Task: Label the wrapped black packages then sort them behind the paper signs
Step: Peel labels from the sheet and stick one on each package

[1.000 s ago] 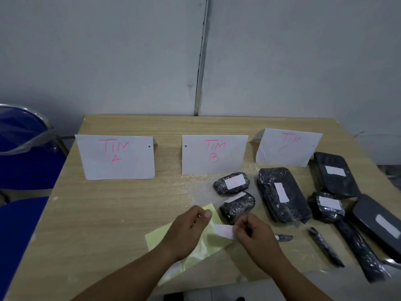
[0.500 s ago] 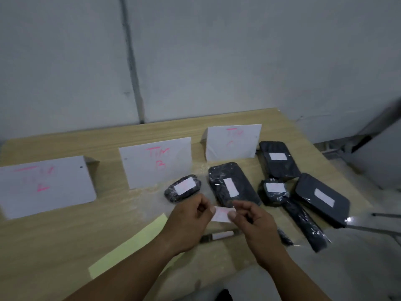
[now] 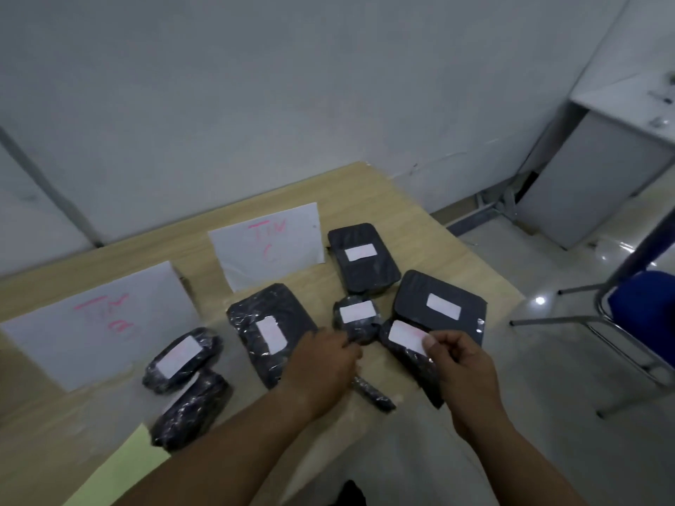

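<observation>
Several black wrapped packages lie on the wooden table (image 3: 369, 191), most with a white label. My right hand (image 3: 462, 374) pinches a white label (image 3: 405, 336) and holds it on the upper end of a long black package (image 3: 416, 363). To its left, my left hand (image 3: 321, 363) hovers with loosely curled fingers and holds nothing; its fingertips are next to a small round package (image 3: 356, 317). Two flat packages (image 3: 361, 257) (image 3: 438, 304) lie behind them. The sign marked TIM C (image 3: 266, 242) and the TIM B sign (image 3: 98, 323) stand upright.
A wide package (image 3: 270, 332) and two oval ones (image 3: 182, 361) (image 3: 190, 410) lie left of my hands. A thin black roll (image 3: 374, 394) sits at the table's near edge. A yellow-green backing sheet (image 3: 120, 465) lies front left. A blue chair (image 3: 643, 315) and a grey cabinet (image 3: 602, 177) stand to the right.
My view has swung right. Both hands carried the white label from the backing sheet over to the right; my left hand has let go of it and my right hand holds it on the long package.
</observation>
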The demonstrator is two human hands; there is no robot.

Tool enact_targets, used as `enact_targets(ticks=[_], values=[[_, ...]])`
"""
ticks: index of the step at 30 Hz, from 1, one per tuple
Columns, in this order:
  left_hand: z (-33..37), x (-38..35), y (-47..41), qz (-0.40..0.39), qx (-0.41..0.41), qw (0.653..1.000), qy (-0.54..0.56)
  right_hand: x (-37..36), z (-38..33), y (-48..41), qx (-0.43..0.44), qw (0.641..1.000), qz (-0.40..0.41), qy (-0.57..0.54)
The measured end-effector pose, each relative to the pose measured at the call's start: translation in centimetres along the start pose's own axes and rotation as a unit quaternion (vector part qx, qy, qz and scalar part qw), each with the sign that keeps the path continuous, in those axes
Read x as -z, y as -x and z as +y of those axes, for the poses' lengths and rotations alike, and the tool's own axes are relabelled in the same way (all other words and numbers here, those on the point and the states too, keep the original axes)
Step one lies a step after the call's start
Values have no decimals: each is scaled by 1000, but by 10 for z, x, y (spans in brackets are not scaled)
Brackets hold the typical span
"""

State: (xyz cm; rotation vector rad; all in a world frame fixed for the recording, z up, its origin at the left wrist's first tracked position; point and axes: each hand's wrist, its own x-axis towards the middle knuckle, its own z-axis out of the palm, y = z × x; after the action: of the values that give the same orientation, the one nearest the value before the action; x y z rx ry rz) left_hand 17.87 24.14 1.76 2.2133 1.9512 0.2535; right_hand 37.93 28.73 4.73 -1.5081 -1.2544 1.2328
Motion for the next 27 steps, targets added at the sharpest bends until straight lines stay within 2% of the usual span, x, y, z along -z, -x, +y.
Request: enact_targets(ticks=[2,3,5,9,11,13,15,18,20,23,27], values=[[4,-16,-10,-90,-43,990,-104,12,1,-9,2,1000,3,2],[6,-22,-15,-106,-59,984,-130,16,2,-12,2,1000,1,7],[8,-27,-20,-117,-73,976,-170,20,5,-17,2,1000,-7,12],[7,-24,-25,-124,-88,973,-176,20,5,-21,11,999,-36,22],[6,-18,-25,-145,-49,984,-90,18,1,-23,18,999,-44,20],[7,2,-24,-148,31,984,92,18,-8,-26,30,998,-51,19],[7,25,-24,-121,89,957,248,16,-21,-28,48,996,-66,23],[5,53,-29,-76,152,911,377,9,-46,-30,65,992,-101,27],[6,66,-33,-45,196,863,464,1,-61,-32,84,988,-128,36],[10,81,-34,-31,244,802,544,-11,-74,-33,118,979,-153,60],[16,97,-33,-59,250,777,575,-20,-75,-31,145,971,-157,110]])
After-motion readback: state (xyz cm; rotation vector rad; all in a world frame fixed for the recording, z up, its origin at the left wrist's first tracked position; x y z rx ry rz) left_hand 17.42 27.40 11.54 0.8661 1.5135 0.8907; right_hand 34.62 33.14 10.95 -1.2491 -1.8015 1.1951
